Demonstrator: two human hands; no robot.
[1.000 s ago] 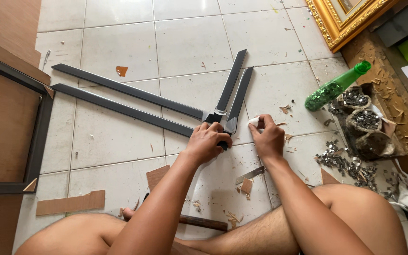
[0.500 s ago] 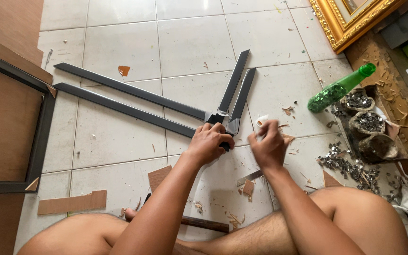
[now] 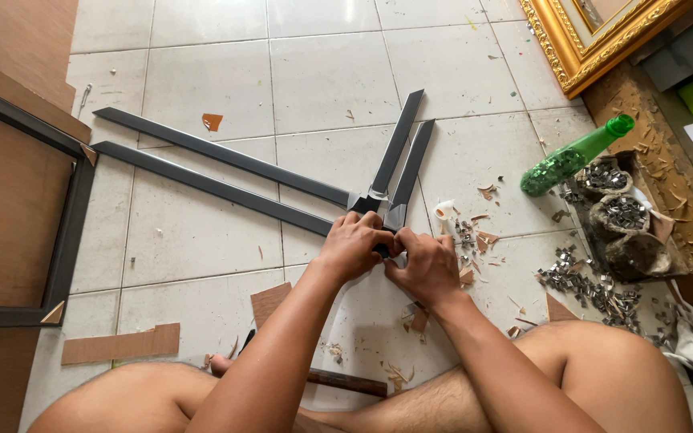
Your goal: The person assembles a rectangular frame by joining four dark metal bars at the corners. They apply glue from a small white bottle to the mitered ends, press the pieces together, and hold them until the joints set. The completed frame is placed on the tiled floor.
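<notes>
My left hand (image 3: 354,244) and right hand (image 3: 427,265) pinch the corner where the dark frame bars (image 3: 226,172) meet, fingers pressed together. Open tiled floor (image 3: 322,72) lies ahead. A green bottle (image 3: 575,155) and scattered metal clips (image 3: 579,277) crowd my right.

Matt dark frame strips (image 3: 226,172), smooth; glossy white floor tiles (image 3: 322,72); green see-through plastic bottle (image 3: 573,155); shiny metal clips (image 3: 579,277); ornate gilded picture frame (image 3: 575,44); rough brown board scraps (image 3: 120,345).

White tiled floor (image 3: 202,72), littered. Four dark frame strips (image 3: 218,152) are laid on it, with a green bottle (image 3: 571,156), metal clips (image 3: 583,281), cardboard scraps (image 3: 118,345), wood chips (image 3: 483,240).
</notes>
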